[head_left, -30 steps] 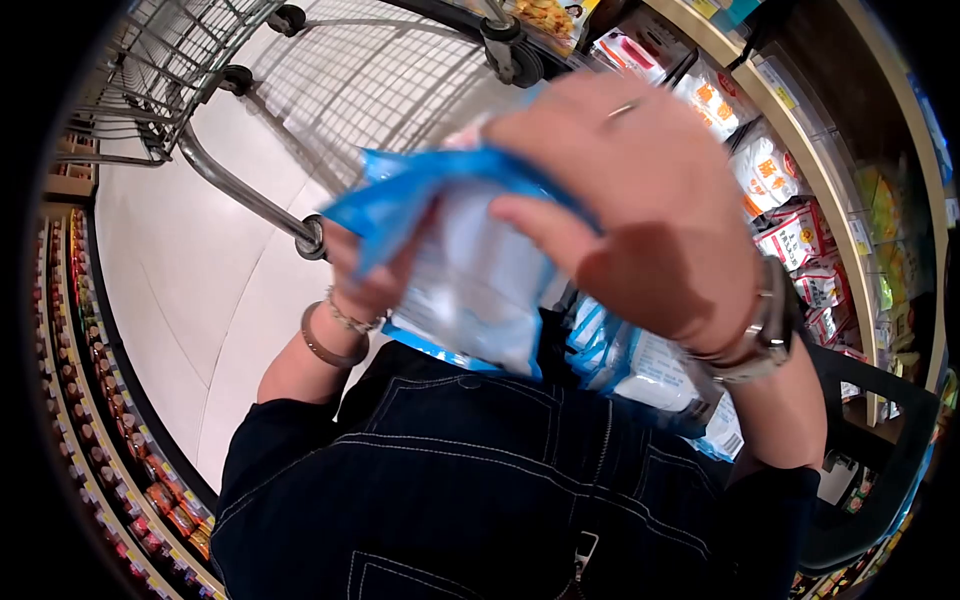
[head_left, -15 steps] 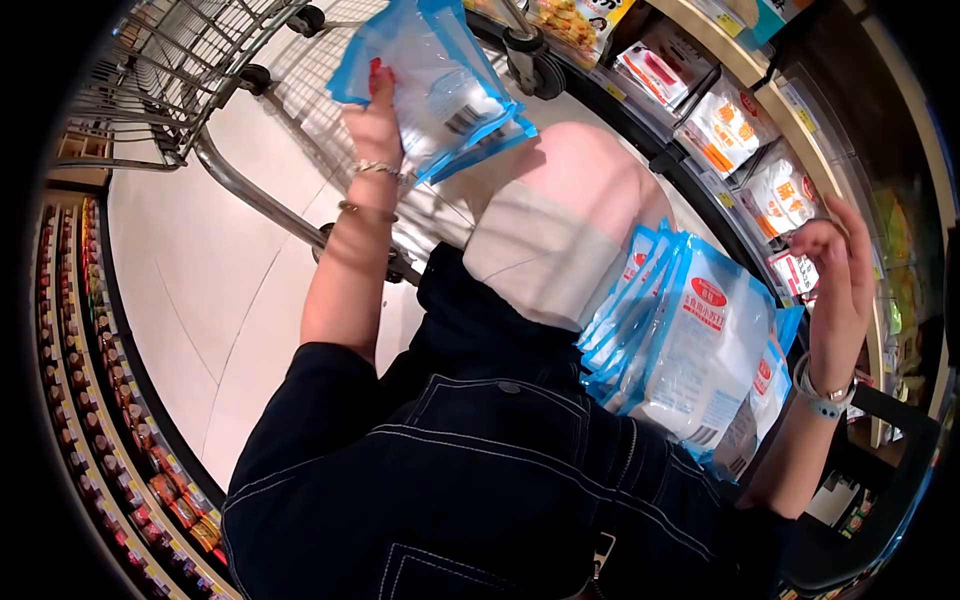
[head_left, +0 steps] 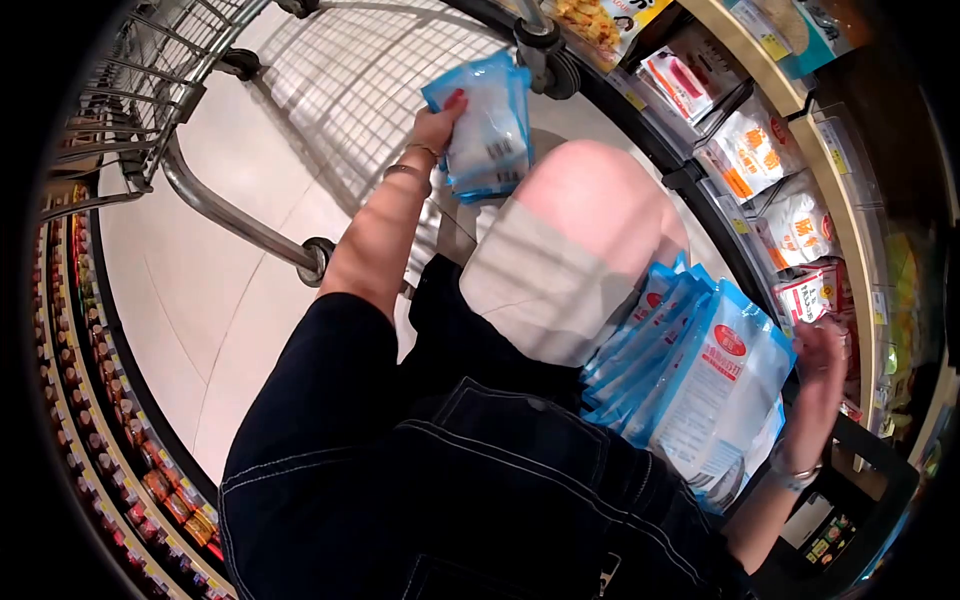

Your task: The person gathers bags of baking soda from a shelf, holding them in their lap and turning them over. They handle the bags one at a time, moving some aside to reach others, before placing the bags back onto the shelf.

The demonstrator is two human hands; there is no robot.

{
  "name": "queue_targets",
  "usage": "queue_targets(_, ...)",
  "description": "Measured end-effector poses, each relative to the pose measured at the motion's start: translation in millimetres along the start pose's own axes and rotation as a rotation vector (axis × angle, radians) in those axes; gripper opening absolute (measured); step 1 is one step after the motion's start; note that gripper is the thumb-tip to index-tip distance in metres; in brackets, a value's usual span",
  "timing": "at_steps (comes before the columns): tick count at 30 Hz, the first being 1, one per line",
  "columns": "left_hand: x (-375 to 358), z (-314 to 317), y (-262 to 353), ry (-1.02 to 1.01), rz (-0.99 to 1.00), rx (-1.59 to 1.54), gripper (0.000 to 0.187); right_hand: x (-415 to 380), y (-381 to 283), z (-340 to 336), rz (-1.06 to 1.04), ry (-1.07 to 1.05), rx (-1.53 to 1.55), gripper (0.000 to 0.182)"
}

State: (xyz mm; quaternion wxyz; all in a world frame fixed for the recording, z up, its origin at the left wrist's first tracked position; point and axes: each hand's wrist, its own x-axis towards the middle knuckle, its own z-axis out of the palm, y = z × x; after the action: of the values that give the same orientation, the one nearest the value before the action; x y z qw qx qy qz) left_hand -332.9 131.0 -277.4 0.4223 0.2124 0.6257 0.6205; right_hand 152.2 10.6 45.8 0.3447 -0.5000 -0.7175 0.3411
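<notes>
My left hand (head_left: pixel 436 130) is closed on the edge of blue-edged clear bags of baking soda (head_left: pixel 492 150), backs with barcodes facing up, held low beside my bare knee over the floor. A fanned stack of similar blue-edged bags (head_left: pixel 722 370) with red oval labels rests across my lap, leaning against my thigh. My right hand (head_left: pixel 820 365) is at the right edge of this stack, fingers loosely apart and pointing upward, close to the top bag's side.
A metal shopping cart (head_left: pixel 180 170) stands at the upper left, its wheel (head_left: pixel 318 260) near my left forearm. Shelves with white powder packets (head_left: pixel 752 150) curve along the right. Rows of jars (head_left: pixel 110 400) line the far left. A black basket-like frame (head_left: pixel 880 450) is at the lower right.
My left hand has moved right and down with its bags, closer to the knee. My right hand has come down from beside the shelf to the stack's edge.
</notes>
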Motion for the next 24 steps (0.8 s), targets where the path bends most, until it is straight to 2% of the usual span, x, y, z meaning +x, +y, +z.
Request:
queue_targets(2,-19,2,18,-0.041,0.266,0.507,0.035,-10,3,18,-0.131,-0.383,-0.358,0.062)
queue_targets(5,-33,14,13,0.065,0.347,0.491,0.056,-16,-8,29,-0.087,-0.395,-0.675,0.066)
queue_targets(8,-33,18,-8,0.184,0.507,0.434,0.077,-22,-10,32,-0.096,-0.353,-0.749,0.065)
queue_targets(11,-45,22,-8,0.162,0.498,0.311,0.092,-25,-17,30,-0.106,-0.384,-0.817,0.066)
queue_targets(14,-60,23,-7,0.344,0.645,0.556,0.093,-29,-29,31,-0.141,-0.43,-0.745,0.07)
queue_targets(17,-81,21,-2,0.295,0.689,0.594,0.091,-43,-36,36,-0.155,-0.498,-0.78,0.074)
queue_targets(20,-136,22,10,-0.034,0.871,0.838,0.078,-52,-35,39,-0.162,-0.493,-0.809,0.072)
queue_targets(23,-160,19,-18,-0.37,1.222,1.267,0.058,-62,-37,40,-0.164,-0.478,-0.813,0.07)
queue_targets(24,-164,13,-33,-0.486,1.138,1.215,0.054,-65,-37,42,-0.177,-0.48,-0.805,0.07)
